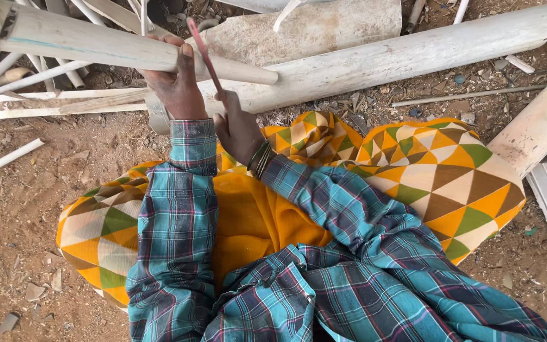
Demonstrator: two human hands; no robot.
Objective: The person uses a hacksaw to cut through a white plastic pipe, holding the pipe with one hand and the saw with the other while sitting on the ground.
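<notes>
From the head view, the left hand (175, 85) was clenched around a pale pipe (128, 47) held across the knees. The right hand (237, 130) gripped a thin red blade (202, 50) laid against that pipe, above the dirt ground (26, 202).

A teal plaid shirt (324, 253) with dark and reddish lines was worn, long sleeves buttoned at the cuffs. Green and gold bangles (261, 158) were seen at the right wrist. Orange cloth (444, 177) patterned with triangles was draped over the knees.
</notes>
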